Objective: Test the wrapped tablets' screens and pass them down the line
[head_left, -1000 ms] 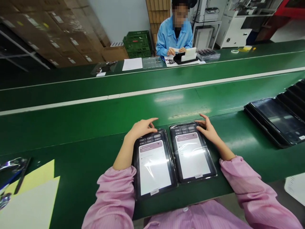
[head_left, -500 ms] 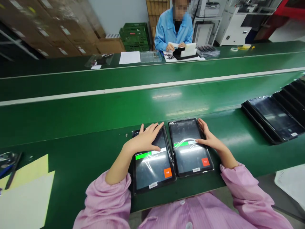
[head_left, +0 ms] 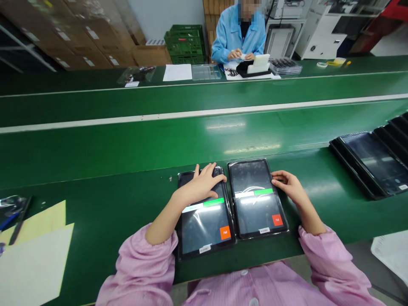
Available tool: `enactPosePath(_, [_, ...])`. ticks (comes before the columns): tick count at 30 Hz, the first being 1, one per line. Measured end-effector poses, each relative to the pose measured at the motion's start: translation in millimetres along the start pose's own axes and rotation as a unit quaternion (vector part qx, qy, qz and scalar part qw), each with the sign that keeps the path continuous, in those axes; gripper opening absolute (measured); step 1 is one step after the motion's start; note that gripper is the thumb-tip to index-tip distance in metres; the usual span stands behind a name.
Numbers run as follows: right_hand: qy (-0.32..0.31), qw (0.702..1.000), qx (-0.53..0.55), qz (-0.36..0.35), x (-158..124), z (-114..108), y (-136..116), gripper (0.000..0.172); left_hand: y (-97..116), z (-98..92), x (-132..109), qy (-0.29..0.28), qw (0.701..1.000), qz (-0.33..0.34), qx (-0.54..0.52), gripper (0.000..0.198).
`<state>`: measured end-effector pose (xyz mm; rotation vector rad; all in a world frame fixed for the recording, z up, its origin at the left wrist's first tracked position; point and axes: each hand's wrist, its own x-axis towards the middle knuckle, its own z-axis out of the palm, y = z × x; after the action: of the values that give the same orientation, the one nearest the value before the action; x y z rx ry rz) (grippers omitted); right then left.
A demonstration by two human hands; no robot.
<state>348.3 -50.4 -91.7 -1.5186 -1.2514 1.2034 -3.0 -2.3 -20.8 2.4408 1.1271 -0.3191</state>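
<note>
Two black tablets lie side by side on the green bench, their screens lit. Over the upper half of the left tablet rests my left hand, fingers spread and holding nothing. Its screen has a white and a green bar, plus an orange "Fail" square at lower right. The right tablet shows the same kind of bars and square. At its upper right edge is my right hand, thumb and fingers close together against the rim. Whether the fingertips reach under that edge is hidden.
Several dark tablets lean in an overlapping row at the right. Yellow and white sheets with a pen lie at the left. Across a raised green divider, a person in blue works beside a black tray.
My right hand has slid off the screen to the tablet's right edge, fingers drawn together. My left fingers have shifted slightly. On both screens the green bar has switched from left to right.
</note>
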Motion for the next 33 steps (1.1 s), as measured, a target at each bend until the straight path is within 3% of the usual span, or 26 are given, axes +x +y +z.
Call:
enactPosePath(5, [0.013, 1.000, 0.003, -0.002, -1, 1, -5, 0.042, 0, -0.7, 3, 0.020, 1.000, 0.000, -0.012, 0.048])
enactPosePath(10, [0.030, 0.999, 0.012, 0.005, -1, 3, -3, 0.046, 8, -8.7, 2, -0.008, 0.999, -0.030, -0.018, 0.050])
enactPosePath(14, [0.043, 0.999, 0.014, 0.004, -2, 5, -2, 0.045, 6, -12.7, 4, 0.004, 1.000, 0.002, -0.012, 0.049])
enactPosePath(17, [0.037, 0.999, 0.005, -0.004, -2, 7, -2, 0.043, -1, -12.6, 6, 0.021, 0.999, 0.032, -0.016, 0.047])
enactPosePath(23, [0.029, 0.999, -0.024, -0.038, -2, 10, -1, 0.036, -11, -9.4, 7, 0.052, 0.998, 0.014, -0.046, 0.062])
enactPosePath(33, [0.005, 0.999, -0.010, -0.031, 0, 9, -4, 0.041, -8, -16.4, 8, 0.032, 0.999, 0.020, -0.037, 0.061])
